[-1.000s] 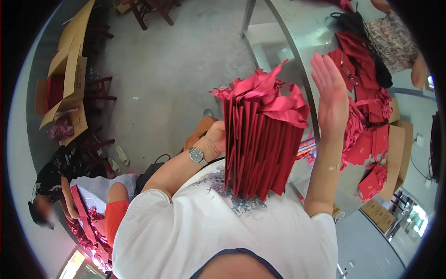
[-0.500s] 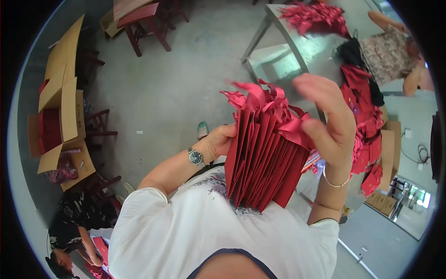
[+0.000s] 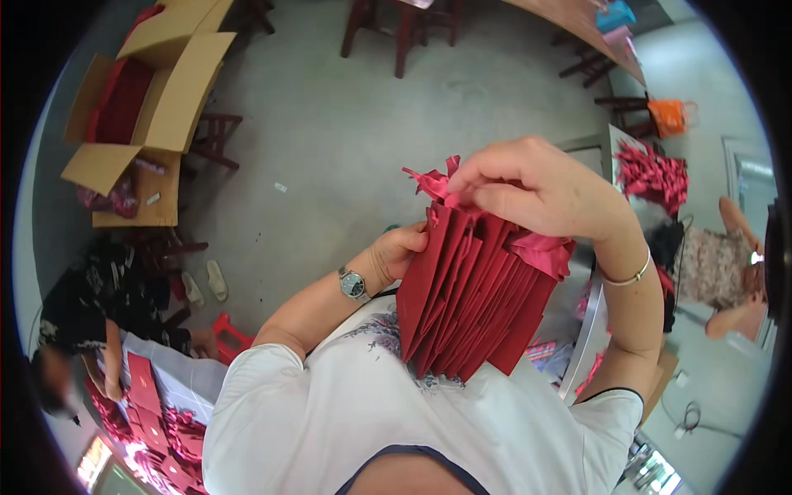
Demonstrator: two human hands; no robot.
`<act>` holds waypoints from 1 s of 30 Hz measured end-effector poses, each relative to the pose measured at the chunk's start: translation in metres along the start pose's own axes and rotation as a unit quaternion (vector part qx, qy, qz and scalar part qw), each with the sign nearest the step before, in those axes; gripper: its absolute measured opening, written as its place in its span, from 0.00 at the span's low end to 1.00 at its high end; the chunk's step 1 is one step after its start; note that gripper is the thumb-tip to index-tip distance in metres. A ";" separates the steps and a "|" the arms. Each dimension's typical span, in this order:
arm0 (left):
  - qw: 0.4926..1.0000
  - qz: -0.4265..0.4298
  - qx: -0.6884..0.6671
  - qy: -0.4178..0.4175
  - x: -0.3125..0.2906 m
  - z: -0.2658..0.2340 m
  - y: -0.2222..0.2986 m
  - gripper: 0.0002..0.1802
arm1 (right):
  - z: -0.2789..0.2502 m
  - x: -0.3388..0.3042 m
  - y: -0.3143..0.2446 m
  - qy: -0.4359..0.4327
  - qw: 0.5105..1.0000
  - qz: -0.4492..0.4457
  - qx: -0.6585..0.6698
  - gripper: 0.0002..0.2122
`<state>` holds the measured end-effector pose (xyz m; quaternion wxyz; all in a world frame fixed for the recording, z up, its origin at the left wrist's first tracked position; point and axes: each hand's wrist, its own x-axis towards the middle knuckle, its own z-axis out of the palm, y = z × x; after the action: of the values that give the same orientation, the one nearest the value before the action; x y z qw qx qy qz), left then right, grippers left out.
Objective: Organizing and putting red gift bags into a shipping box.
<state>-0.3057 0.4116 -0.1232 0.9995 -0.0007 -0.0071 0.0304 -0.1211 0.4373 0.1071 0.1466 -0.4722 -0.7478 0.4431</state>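
Note:
A thick stack of flat dark red paper bags (image 3: pixel 470 297) with pink-red ribbon handles leans against my white shirt. My left hand (image 3: pixel 402 250) grips the stack at its upper left edge, thumb on the outer bag; its other fingers are hidden behind. Over the top of the stack, my right hand (image 3: pixel 528 186) bends down with fingers and thumb closed on the ribbons (image 3: pixel 437 183). More ribbon loops (image 3: pixel 540 252) hang over the stack's right side, below the right hand.
At left, an open cardboard box (image 3: pixel 190 91) holds red things. A seated person (image 3: pixel 91 305) handles red bags (image 3: pixel 153 404) at lower left. Another person (image 3: pixel 714 264) is at right, near a table with a pile of ribboned items (image 3: pixel 652 177). Dark red stools (image 3: pixel 400 33) stand ahead.
My right hand has come down from its raised, spread pose and closed on the ribbons. My left hand keeps its hold. The room has shifted in view as my head and body turned.

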 end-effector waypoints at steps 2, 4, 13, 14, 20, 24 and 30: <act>0.998 0.055 0.017 0.023 -0.008 0.011 0.014 0.42 | -0.008 0.034 0.000 -0.086 0.995 0.047 0.003 0.09; 0.990 0.131 0.026 0.036 -0.016 0.025 0.031 0.42 | -0.014 0.066 -0.001 -0.139 0.989 0.048 -0.022 0.10; 0.969 0.232 -0.071 0.032 -0.025 -0.009 0.134 0.37 | -0.071 0.217 0.009 -0.284 0.958 -0.025 -0.041 0.10; 0.966 0.249 -0.065 0.014 -0.024 -0.007 0.154 0.38 | -0.079 0.237 0.012 -0.292 0.955 -0.035 -0.047 0.10; 0.928 0.367 -0.059 -0.003 -0.033 0.000 0.234 0.35 | -0.120 0.350 0.008 -0.394 0.916 -0.062 -0.041 0.10; 0.907 0.414 -0.074 0.012 -0.049 -0.014 0.266 0.33 | -0.127 0.418 0.007 -0.424 0.899 -0.090 -0.062 0.10; 0.886 0.454 -0.073 0.056 -0.069 0.007 0.336 0.37 | -0.138 0.482 0.000 -0.374 0.901 -0.209 -0.071 0.08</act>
<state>-0.3953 0.7423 -0.1174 0.8721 -0.0784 0.0479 0.4806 -0.2794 0.9131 0.0890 -0.0883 -0.1139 -0.8587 0.4917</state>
